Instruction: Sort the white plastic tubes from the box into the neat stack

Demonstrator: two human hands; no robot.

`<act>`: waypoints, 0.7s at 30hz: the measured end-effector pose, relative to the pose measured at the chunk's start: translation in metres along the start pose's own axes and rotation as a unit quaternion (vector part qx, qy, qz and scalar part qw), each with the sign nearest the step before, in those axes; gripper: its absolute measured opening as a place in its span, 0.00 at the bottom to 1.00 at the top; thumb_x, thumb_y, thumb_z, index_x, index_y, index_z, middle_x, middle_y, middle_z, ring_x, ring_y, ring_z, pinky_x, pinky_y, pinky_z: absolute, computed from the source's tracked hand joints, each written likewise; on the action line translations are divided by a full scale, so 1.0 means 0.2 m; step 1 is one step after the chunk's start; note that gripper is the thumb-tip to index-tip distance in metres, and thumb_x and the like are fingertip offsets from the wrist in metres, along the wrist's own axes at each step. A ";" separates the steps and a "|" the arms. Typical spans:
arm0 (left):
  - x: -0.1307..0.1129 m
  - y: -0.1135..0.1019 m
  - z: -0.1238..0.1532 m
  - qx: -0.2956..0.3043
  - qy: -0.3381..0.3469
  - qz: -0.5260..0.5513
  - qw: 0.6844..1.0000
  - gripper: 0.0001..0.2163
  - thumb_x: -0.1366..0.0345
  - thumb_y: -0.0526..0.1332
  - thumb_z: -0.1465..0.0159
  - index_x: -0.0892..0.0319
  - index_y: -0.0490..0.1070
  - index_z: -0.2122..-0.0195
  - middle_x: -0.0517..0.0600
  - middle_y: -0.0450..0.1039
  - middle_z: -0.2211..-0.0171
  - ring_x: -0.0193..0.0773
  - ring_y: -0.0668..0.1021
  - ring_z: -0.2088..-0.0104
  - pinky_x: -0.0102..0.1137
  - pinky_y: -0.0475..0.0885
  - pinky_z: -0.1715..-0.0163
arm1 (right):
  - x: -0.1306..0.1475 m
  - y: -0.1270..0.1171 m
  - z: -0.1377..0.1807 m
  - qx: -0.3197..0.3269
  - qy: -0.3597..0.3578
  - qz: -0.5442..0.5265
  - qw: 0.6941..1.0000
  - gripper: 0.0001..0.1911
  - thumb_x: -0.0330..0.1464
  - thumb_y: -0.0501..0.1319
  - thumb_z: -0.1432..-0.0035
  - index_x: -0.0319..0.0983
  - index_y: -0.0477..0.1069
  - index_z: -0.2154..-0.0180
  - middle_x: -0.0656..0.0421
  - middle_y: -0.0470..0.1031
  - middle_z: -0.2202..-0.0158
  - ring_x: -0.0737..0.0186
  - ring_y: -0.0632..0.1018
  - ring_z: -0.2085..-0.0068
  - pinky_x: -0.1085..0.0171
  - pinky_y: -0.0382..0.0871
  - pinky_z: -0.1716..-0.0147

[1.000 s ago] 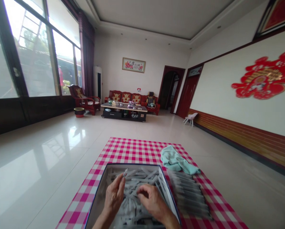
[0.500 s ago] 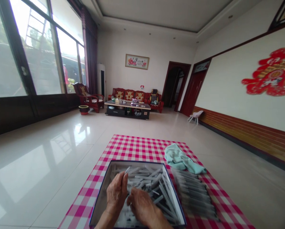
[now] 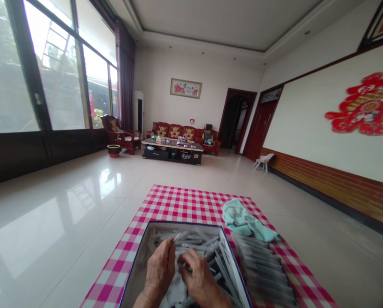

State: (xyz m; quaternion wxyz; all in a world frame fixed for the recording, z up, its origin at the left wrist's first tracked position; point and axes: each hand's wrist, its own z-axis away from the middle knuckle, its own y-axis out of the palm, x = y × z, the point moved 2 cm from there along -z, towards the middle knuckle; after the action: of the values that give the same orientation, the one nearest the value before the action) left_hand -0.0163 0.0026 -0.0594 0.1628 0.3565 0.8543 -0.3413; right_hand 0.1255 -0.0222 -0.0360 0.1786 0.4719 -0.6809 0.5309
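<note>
Above a blue-rimmed box (image 3: pixel 186 223) of jumbled translucent sticks (image 3: pixel 226 273), a person's left hand (image 3: pixel 161 266) pinched one slender piece (image 3: pixel 177 237) between thumb and fingers. The right hand (image 3: pixel 200 276) was curled just beside it; whether it gripped anything could not be told. To the right, a blurred bundle (image 3: pixel 265 269) and a mint-green cloth (image 3: pixel 241 217) lay on the checked tabletop (image 3: pixel 185 205).

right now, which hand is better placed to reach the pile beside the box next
Probably the right hand: it is nearer the pile, while the left hand, farther off, pinches a slim piece. Whether the right hand holds anything is unclear.
</note>
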 end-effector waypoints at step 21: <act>-0.10 0.00 0.00 0.121 0.174 -0.026 0.977 0.13 0.69 0.49 0.33 0.56 0.65 0.49 0.50 0.70 0.70 0.39 0.72 0.70 0.34 0.67 0.68 | -0.19 -0.06 0.05 -0.212 0.255 -0.542 0.772 0.22 0.38 0.72 0.57 0.40 0.71 0.59 0.58 0.78 0.62 0.61 0.78 0.63 0.65 0.71 0.66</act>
State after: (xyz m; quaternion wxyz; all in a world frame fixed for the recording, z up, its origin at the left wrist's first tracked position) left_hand -0.0025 -0.0074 -0.0498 -0.0416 0.4054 0.8307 -0.3793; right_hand 0.1562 -0.0128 -0.0615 0.6993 0.5602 -0.3368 0.2894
